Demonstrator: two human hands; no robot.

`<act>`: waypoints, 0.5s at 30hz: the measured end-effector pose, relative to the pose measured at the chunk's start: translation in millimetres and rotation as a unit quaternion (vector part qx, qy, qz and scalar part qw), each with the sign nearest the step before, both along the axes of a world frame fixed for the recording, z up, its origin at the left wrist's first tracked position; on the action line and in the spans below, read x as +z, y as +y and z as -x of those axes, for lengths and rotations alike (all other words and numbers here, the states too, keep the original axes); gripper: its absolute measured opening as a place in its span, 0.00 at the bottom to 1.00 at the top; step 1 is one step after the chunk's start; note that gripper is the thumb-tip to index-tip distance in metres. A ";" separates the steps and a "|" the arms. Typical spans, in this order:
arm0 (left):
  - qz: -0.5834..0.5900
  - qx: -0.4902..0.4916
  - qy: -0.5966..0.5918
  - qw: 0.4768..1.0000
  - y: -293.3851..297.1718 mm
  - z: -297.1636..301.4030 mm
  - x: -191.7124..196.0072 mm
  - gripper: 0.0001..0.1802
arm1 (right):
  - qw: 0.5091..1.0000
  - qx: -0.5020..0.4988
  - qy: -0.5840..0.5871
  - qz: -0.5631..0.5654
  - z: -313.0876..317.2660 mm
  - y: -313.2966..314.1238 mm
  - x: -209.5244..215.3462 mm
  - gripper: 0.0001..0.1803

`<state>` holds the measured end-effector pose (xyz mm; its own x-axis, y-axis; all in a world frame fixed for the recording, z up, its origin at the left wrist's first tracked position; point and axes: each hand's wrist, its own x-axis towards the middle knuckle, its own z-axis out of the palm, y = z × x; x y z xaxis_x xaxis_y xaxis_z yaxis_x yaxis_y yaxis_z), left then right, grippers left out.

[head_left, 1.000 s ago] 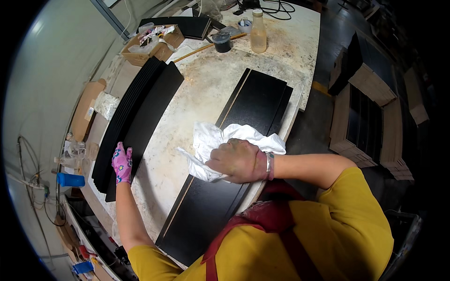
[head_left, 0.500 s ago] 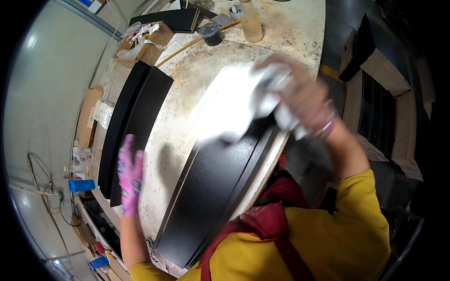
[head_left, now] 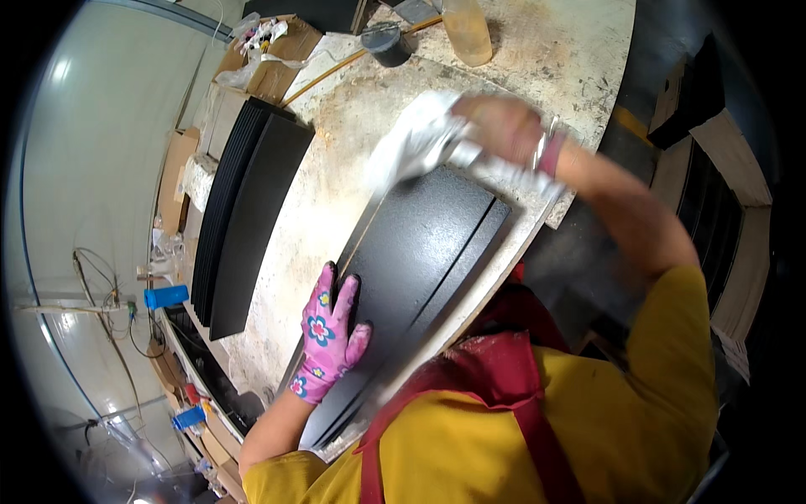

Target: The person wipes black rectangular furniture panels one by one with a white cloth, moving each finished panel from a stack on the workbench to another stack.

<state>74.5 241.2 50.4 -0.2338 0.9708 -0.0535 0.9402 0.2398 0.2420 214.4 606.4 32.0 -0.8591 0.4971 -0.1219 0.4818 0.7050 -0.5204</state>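
A long black panel point(head_left: 420, 239) with a groove along its near side lies on the worktable. My left hand point(head_left: 330, 332), in a pink flowered glove, rests on the panel's left edge with its fingers spread. In my bare right hand point(head_left: 504, 126) is a bunched white cloth point(head_left: 420, 134), at the panel's far end; the cloth and hand are blurred by motion. Whether the cloth touches the panel I cannot tell. To the left stands a row of several black panels point(head_left: 248, 210) on edge, packed side by side.
Farther back on the stained worktable point(head_left: 353, 109) are a dark tub point(head_left: 386, 46), a bottle of yellowish liquid point(head_left: 468, 34) and a cardboard box point(head_left: 281, 63) of small items. A blue cup-like object point(head_left: 166, 296) sits at the left. Boxed black panels point(head_left: 701, 202) stand on the right.
My left hand has moved right, from beside the standing panels onto the lying panel. The white cloth in my right hand has swept toward the panel's far end. The view has shifted.
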 end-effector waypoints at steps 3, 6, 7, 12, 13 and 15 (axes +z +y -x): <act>-0.005 -0.007 0.018 1.000 7.7 3.1 2.0 0.39 | 0.987 -0.138 0.083 -0.028 -28.9 60.6 -21.9 0.25; 0.010 0.003 0.004 1.000 0.9 2.0 -2.0 0.38 | 0.965 -0.061 0.137 0.217 -22.8 27.1 27.3 0.27; 0.006 0.004 0.006 1.000 -1.0 2.9 -4.1 0.38 | 0.965 -0.010 0.139 0.222 -18.7 11.1 39.6 0.26; 0.016 0.012 0.011 1.000 2.2 -0.5 2.2 0.38 | 0.983 0.130 0.068 0.109 10.4 3.9 -10.8 0.23; 0.015 0.016 0.008 1.000 2.9 0.5 1.0 0.38 | 0.985 0.045 0.012 0.165 15.4 21.4 -16.3 0.25; 0.014 0.023 0.002 1.000 3.1 -1.5 3.5 0.37 | 0.993 -0.060 -0.017 0.099 7.0 69.9 -44.3 0.31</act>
<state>76.0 244.3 53.9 -0.2778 0.9574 -0.0792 0.9290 0.2887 0.2315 207.5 676.3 -12.3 -0.7891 0.5583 -0.2561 0.5759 0.5273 -0.6248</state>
